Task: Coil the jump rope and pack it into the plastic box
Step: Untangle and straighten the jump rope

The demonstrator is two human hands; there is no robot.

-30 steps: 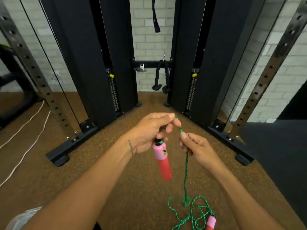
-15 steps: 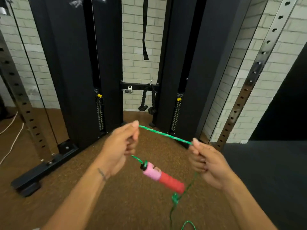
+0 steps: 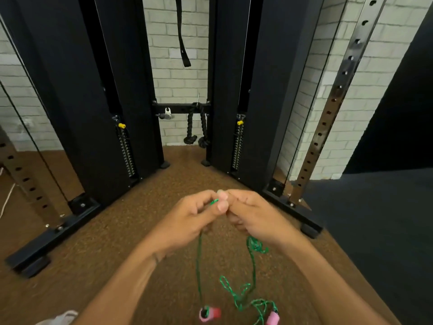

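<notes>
Green jump rope (image 3: 251,261) hangs from both hands, left hand (image 3: 187,221) and right hand (image 3: 255,216) pinching it together.

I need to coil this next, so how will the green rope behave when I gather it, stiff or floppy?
Probably floppy: the rope hangs limp from both hands, left hand and right hand. It seems apt to tangle, since loops already bunch low down. The pink handles dangle at the ends and will likely swing as you wind.
</notes>
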